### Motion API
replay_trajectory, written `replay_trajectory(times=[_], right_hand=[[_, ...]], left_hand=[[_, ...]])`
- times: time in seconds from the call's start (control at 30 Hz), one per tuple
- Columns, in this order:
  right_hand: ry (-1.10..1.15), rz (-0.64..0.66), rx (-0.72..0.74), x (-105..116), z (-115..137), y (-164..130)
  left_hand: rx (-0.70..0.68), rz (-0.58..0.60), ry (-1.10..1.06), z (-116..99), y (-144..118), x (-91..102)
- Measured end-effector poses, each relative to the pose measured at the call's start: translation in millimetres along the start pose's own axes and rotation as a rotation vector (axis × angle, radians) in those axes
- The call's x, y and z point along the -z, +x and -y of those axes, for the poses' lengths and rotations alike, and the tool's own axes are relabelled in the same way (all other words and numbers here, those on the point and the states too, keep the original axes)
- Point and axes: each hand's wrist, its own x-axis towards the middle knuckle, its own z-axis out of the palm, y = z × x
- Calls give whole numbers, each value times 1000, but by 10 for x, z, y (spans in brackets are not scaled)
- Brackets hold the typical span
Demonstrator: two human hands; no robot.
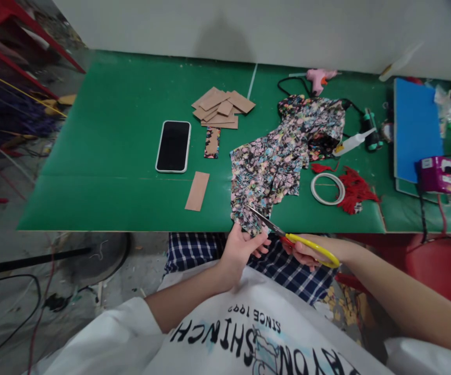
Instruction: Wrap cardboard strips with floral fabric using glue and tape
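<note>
Left hand (241,249) pinches the near end of the flowered cloth (264,161); right hand (302,253) grips yellow-handled scissors (297,239) across that end

Passage left of the phone (173,147); rightward, floral fabric (264,162) as obstacle.

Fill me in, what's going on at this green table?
Someone is working on floral fabric with scissors. Their left hand holds its near end at the table edge; their right hand grips the yellow-handled scissors, a blade over the fabric beside the left hand. Can't tell if it's cutting. Left of the fabric lie a pile of brown pieces, one floral-bordered strip, one plain strip and a phone.
</note>
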Motion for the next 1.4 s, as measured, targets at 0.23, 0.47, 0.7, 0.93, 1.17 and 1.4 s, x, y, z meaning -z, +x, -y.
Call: replay_trajectory(times=[0.23, 0.47, 0.7, 0.93, 1.17, 1.4], right_hand=[[6, -67, 5, -127, -22, 41], [81, -95, -49, -167, -12, 41], [125, -113, -149, -147, 95, 9], [87, -111, -163, -135, 75, -19], [29, 2, -162, -62, 54, -182], [67, 2, -103, -64, -51, -309]], left_hand=[[1, -21, 8, -15, -10, -6], [7, -18, 14, -33, -22, -22], [18, -32, 11, -46, -43, -14], [14, -12, 48, -36, -95, 58], [48, 24, 59, -65, -160, 174], [29, 63, 78, -250, -174, 350]])
